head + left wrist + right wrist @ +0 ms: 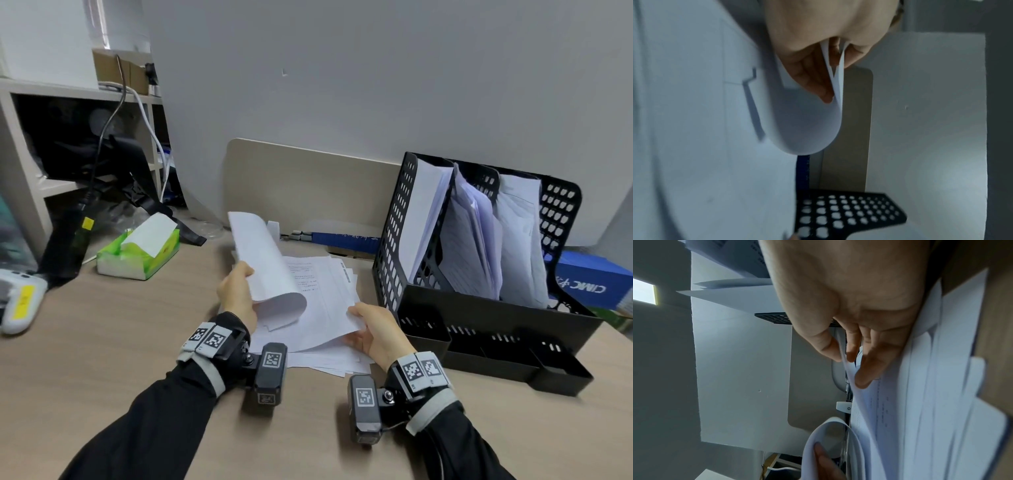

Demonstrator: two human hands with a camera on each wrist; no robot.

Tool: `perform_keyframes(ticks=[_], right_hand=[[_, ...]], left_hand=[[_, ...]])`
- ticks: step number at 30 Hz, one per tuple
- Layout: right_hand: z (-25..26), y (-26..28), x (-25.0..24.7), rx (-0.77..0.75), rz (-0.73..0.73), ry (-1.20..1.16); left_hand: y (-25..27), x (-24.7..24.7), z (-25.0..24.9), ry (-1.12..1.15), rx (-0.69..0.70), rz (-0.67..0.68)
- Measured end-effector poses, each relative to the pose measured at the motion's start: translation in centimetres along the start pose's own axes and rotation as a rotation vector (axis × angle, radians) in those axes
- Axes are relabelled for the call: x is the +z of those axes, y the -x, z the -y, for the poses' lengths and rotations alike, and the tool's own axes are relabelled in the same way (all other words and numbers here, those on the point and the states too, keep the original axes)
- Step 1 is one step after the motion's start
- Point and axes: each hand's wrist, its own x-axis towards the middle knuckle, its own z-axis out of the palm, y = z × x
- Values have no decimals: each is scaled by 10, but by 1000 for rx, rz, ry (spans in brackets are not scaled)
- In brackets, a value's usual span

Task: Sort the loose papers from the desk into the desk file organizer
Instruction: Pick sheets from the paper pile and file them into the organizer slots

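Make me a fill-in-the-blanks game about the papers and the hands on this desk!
1. The left hand holds a sheet that is curled, not ____.
2. The file organizer is coloured ____.
3. The right hand pinches the corner of a sheet from the paper pile on the ____.
4. The tissue pack is white and ____.

Missing words: flat; black; desk; green

one file organizer (428, 308), one tissue pack (137, 257), two hands (236, 294)
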Motion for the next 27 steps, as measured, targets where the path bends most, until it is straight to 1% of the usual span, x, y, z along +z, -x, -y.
perform_keyframes(ticks=[3, 5, 7, 9, 11, 13, 14, 16, 18, 19, 20, 22, 24, 25, 26, 27], right_hand=[[0, 0, 0, -9, -2, -17], [0, 2, 1, -14, -6, -24], [0, 4, 1, -30, -21, -29], [2, 5, 1, -108, -49, 36], [7, 8, 1, -245, -75, 146], [11, 11, 3, -338, -59, 196], [12, 12, 5, -345, -35, 195], [9, 12, 10, -293, 20, 131], [7, 12, 14, -155, 24, -8], [7, 11, 13, -99, 13, -30], [7, 11, 11, -62, 18, -39], [7, 12, 7, -13, 28, -83], [5, 11, 3, 8, 20, -99], [4, 11, 3, 12, 15, -73], [4, 11, 4, 15, 12, -35], [4, 12, 5, 17, 14, -4]], left_hand=[[-6, -8, -9, 110, -12, -51], [-6, -10, -12, 98, -21, -66], [-4, -9, -10, 52, -22, -40], [-1, -6, -8, 4, -13, 24], [2, -2, -6, -104, 12, 101], [6, 3, -4, -275, 32, 215], [9, 6, -3, -360, 34, 294], [17, 9, -1, -521, 32, 444], [23, 12, -2, -620, 30, 531], [25, 12, -2, -622, 27, 551], [24, 12, -3, -607, 33, 547], [19, 10, -4, -564, 55, 479], [14, 8, -5, -532, 68, 394], [13, 8, -6, -516, 70, 382], [13, 7, -7, -503, 63, 407], [15, 7, -7, -491, 37, 472]])
